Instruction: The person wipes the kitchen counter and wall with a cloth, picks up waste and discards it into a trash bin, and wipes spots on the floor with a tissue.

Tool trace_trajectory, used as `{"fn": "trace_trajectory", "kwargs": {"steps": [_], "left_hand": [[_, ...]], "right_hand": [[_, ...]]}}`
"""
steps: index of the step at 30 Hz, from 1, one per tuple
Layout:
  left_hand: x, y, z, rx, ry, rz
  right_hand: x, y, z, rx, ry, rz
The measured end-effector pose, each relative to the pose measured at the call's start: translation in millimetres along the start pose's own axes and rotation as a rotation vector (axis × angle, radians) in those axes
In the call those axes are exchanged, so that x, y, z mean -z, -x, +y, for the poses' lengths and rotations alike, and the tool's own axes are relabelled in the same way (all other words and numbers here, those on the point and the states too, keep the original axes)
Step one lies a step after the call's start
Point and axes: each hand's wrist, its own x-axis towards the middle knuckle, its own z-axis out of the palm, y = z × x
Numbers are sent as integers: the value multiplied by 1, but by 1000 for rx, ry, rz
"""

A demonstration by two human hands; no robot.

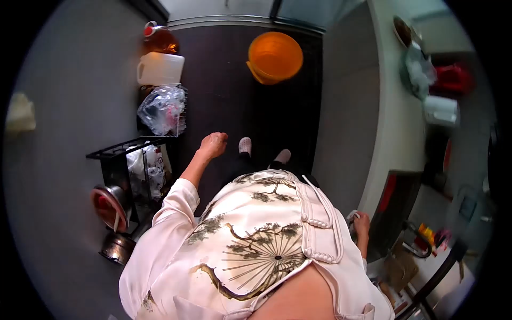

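My left hand point(215, 144) hangs in front of my body above the dark floor, its fingers curled in, and I see nothing in them. It is nearest to a wire basket point(182, 109) with crumpled clear plastic bags point(162, 110) in it. At my right side, my right hand point(362, 224) is partly hidden by my light printed shirt point(266, 229). Its fingers are closed around a small pale grey thing that I cannot make out. Ahead on the floor stands an orange bucket point(276, 56), apart from both hands.
Along the left wall stand a jug of amber liquid point(161, 40), a white plastic jug point(162, 68) and a black rack point(114, 160) with pots point(118, 248). A counter point(386, 106) runs along the right. A glass door point(304, 13) is at the far end.
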Motion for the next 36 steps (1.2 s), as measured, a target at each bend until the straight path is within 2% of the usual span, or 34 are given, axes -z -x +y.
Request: {"fn": "trace_trajectory", "kwargs": {"steps": [2, 4, 8, 12, 16, 21, 22, 24, 25, 26, 27, 28, 30, 32, 33, 35, 36], "left_hand": [[19, 8, -17, 58, 23, 34], [34, 15, -30, 128, 67, 70], [44, 14, -44, 177, 201, 110], [56, -8, -44, 119, 349, 84], [88, -54, -29, -6, 643, 119], [175, -134, -4, -77, 990, 98], [194, -153, -4, -92, 974, 78], [234, -185, 0, -208, 1303, 322], [252, -200, -11, -188, 1259, 348], [282, -213, -8, -147, 1628, 308], [296, -227, -22, -152, 1506, 337], [311, -238, -40, -153, 1389, 370], [353, -253, -55, -58, 1516, 473], [390, -263, -65, -31, 1540, 580], [403, -270, -72, -14, 1545, 622], [425, -286, -84, -68, 1609, 661], [435, -294, -92, -112, 1673, 699]], "right_hand": [[3, -39, -43, 134, -7, 27], [22, -52, -131, 418, -151, 176], [60, -58, -286, 754, -318, 163], [82, -72, -387, 942, -317, 97], [97, -97, -484, 1024, -544, -34], [132, -100, -641, 1086, -855, -459], [137, -100, -673, 1099, -893, -549], [152, -100, -731, 1223, -920, -793], [156, -102, -757, 1346, -792, -614], [162, -106, -780, 1452, -652, -429], [174, -109, -804, 1473, -647, -333], [188, -115, -828, 1491, -636, -244], [192, -139, -869, 1332, -1048, -496], [212, -151, -897, 1037, -1291, -755], [221, -156, -911, 1045, -1290, -745], [230, -163, -937, 663, -1636, -1070], [232, -169, -951, 659, -1639, -1064]]}}
